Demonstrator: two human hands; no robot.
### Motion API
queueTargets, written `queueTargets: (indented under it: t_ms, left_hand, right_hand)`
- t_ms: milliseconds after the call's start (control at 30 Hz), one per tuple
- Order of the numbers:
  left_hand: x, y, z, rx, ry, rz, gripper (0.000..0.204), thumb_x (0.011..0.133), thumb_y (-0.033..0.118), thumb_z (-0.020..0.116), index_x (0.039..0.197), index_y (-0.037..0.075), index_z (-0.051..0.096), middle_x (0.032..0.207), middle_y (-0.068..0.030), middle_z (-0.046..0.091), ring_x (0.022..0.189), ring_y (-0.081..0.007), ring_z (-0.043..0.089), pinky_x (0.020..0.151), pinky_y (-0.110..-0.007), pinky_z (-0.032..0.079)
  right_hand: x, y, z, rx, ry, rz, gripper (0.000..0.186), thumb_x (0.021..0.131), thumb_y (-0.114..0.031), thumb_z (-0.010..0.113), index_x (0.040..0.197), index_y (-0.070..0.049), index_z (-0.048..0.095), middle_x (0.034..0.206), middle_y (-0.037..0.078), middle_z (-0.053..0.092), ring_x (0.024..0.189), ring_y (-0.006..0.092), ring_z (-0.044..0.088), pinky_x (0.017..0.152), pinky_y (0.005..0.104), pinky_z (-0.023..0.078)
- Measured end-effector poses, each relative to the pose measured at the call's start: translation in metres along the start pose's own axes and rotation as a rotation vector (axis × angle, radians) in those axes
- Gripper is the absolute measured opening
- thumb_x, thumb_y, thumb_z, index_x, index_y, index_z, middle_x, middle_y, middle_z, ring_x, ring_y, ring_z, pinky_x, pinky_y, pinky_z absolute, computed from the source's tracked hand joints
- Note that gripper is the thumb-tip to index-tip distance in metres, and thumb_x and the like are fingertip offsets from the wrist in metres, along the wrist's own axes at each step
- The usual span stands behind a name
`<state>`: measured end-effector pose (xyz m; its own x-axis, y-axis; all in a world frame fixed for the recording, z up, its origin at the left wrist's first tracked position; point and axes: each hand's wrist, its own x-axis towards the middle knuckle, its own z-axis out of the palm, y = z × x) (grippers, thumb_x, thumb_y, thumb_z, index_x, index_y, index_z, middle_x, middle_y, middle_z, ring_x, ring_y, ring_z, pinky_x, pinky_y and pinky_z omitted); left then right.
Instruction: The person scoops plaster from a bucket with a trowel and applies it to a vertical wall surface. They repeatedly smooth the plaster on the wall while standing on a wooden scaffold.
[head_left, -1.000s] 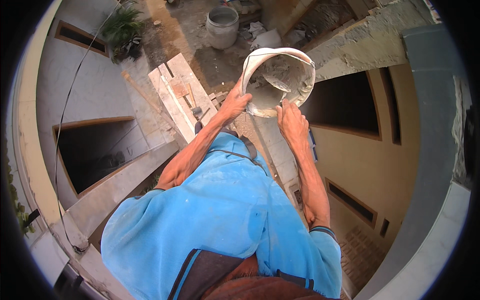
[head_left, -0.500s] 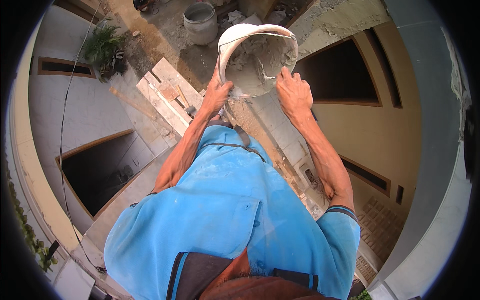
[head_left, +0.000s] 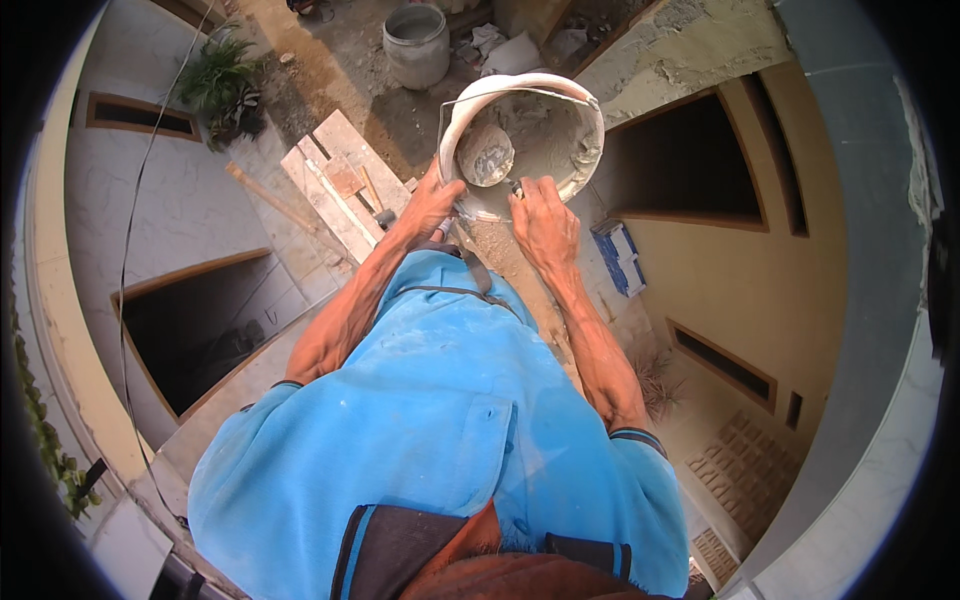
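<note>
My left hand (head_left: 436,203) grips the near-left rim of a pale bucket (head_left: 592,140), its fingers closed around the edge. The bucket's mouth is tipped toward me, and wet grey mortar (head_left: 535,130) coats the inside. A thin wire handle crosses the rim. In my right hand (head_left: 545,225), closed at the bucket's near edge, is the short dark handle of what looks like a trowel (head_left: 517,189). A rounded, mortar-smeared patch shows inside the bucket, left of that handle; whether it is the tool's blade I cannot tell.
Below me at left stands a wooden plank bench (head_left: 335,150) with a hammer-like tool on it. A large grey tub (head_left: 416,45) sits on the dirt ground. Fresh mortar covers a wall ledge (head_left: 680,55) at upper right. A blue-and-white box (head_left: 618,258) lies beside the right wall.
My right hand has moved left and toward me, from the bucket's right side to its near edge. The bucket has shifted slightly nearer and turned, showing the rounded patch inside.
</note>
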<state>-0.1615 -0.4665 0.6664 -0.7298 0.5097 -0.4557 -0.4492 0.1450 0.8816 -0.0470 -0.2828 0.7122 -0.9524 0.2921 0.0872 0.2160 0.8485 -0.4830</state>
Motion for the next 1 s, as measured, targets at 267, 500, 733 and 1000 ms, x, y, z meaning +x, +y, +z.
queueTargets:
  t_ms: [267, 500, 733, 1000]
  left_hand:
    - [0.031, -0.015, 0.035, -0.542, -0.075, -0.041, 0.07, 0.089, 0.012, 0.058, 0.151, 0.009, 0.025, 0.124, -0.0151, 0.052, 0.107, -0.0257, 0.063, 0.08, -0.046, 0.065]
    - [0.022, -0.011, 0.042, -0.697, -0.085, -0.051, 0.072, 0.088, 0.007, 0.054, 0.151, 0.007, 0.019, 0.133, -0.0213, 0.051, 0.112, -0.0349, 0.068, 0.087, -0.052, 0.066]
    - [0.021, -0.021, 0.047, -0.695, -0.107, -0.126, 0.071, 0.087, 0.006, 0.053, 0.15, 0.005, 0.019, 0.138, -0.0254, 0.049, 0.118, -0.0378, 0.065, 0.093, -0.055, 0.063]
    - [0.016, -0.02, 0.041, -0.719, -0.114, -0.138, 0.067, 0.088, 0.006, 0.054, 0.146, 0.004, 0.022, 0.139, -0.0256, 0.049, 0.116, -0.0373, 0.067, 0.092, -0.054, 0.064]
  right_hand:
    - [0.002, 0.014, -0.029, 0.236, 0.158, 0.135, 0.03, 0.092, -0.021, 0.072, 0.111, 0.001, 0.068, 0.099, 0.016, 0.063, 0.087, 0.0363, 0.065, 0.076, 0.0461, 0.05]
    - [-0.011, 0.036, -0.057, 0.294, 0.238, 0.239, 0.033, 0.093, -0.025, 0.075, 0.108, 0.004, 0.067, 0.098, 0.017, 0.064, 0.085, 0.0317, 0.062, 0.078, 0.0416, 0.049]
    - [-0.021, 0.048, -0.04, 0.338, 0.197, 0.257, 0.04, 0.091, -0.029, 0.08, 0.107, 0.005, 0.066, 0.099, 0.014, 0.065, 0.088, 0.025, 0.061, 0.082, 0.0372, 0.05]
    - [-0.025, 0.04, -0.036, 0.395, 0.14, 0.304, 0.042, 0.087, -0.027, 0.083, 0.108, 0.004, 0.065, 0.097, 0.013, 0.064, 0.088, 0.024, 0.059, 0.082, 0.0363, 0.05]
